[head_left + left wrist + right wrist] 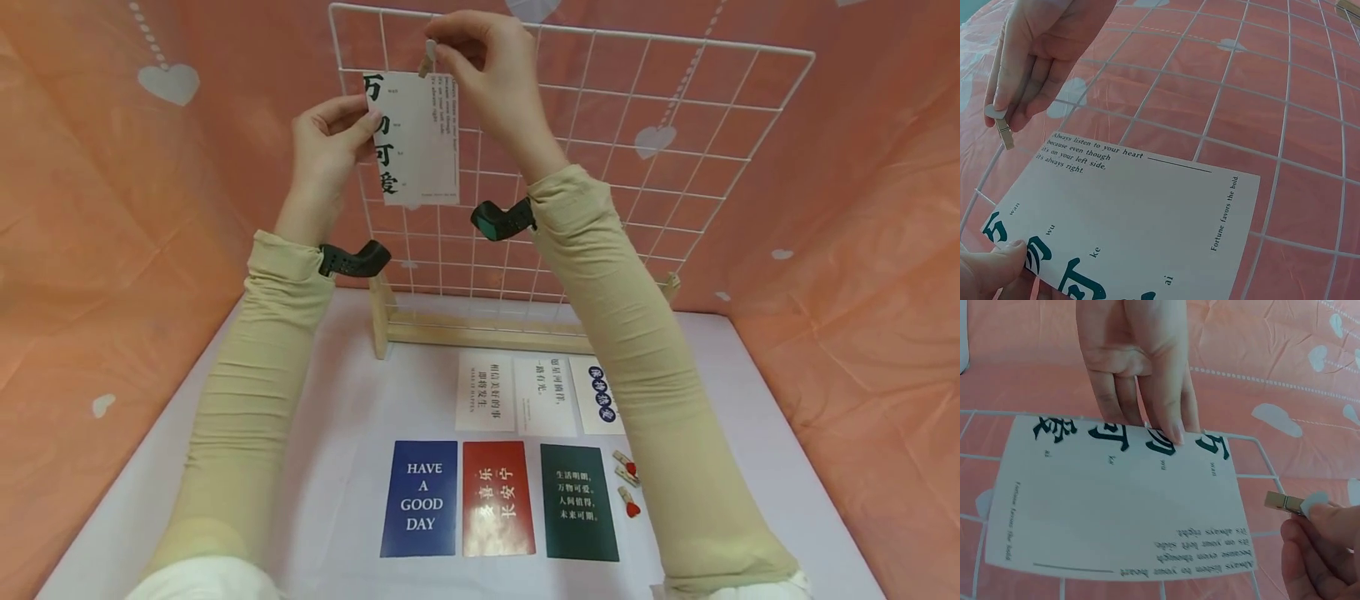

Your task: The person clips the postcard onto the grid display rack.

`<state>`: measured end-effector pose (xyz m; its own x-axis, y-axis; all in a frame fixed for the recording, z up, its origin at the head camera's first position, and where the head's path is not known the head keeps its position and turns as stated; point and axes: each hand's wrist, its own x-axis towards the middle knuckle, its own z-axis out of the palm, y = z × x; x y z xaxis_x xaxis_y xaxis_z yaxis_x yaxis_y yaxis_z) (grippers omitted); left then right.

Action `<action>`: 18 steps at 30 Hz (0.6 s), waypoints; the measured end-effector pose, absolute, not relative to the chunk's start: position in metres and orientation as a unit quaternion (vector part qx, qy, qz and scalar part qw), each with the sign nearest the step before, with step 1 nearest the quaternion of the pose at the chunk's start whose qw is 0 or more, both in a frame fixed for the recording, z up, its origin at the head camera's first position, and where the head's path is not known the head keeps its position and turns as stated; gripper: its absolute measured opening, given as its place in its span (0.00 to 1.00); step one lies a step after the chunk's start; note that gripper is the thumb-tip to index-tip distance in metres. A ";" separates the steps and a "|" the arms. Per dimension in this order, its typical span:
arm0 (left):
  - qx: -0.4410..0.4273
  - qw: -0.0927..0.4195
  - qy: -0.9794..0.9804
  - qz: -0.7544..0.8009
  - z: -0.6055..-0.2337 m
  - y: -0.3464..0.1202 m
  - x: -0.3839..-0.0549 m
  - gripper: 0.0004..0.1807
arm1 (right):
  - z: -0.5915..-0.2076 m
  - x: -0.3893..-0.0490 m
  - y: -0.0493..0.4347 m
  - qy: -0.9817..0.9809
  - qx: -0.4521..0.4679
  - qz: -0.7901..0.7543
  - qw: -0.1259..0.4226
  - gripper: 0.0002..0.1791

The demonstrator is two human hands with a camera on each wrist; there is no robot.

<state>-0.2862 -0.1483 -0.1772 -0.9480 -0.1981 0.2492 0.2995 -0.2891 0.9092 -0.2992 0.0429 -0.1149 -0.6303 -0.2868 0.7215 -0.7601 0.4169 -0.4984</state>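
My left hand [327, 142] pinches a white card [422, 158] by its left edge, thumb on the front. The card bears large dark Chinese characters and small English lines, and stands upright in front of a white wire grid [600, 96]. Between thumb and fingers, my right hand [501, 71] holds a small wooden clothespin [427, 63] with a pale heart on it. In the right wrist view the clothespin [1282, 501] is just beside the card's corner, apart from it. The left wrist view also shows a gap between clothespin [1005, 134] and card [1141, 212].
The grid stands in a wooden base [480, 335] at the table's back. In front lie several white cards [480, 396], a blue card [420, 537], a red card [480, 458] and a green card [577, 542]. Clothespins with red hearts [628, 502] lie by the right forearm.
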 end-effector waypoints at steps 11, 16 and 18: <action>-0.039 0.152 -0.561 -0.813 -0.173 -0.154 -0.289 0.11 | -0.115 -0.303 0.025 -0.792 0.291 0.456 0.284 0.12; -0.038 0.162 -0.563 -0.810 -0.173 -0.155 -0.290 0.11 | -0.118 -0.305 0.022 -0.794 0.278 0.461 0.282 0.12; -0.036 0.165 -0.563 -0.809 -0.173 -0.156 -0.290 0.11 | -0.119 -0.305 0.022 -0.794 0.276 0.461 0.285 0.12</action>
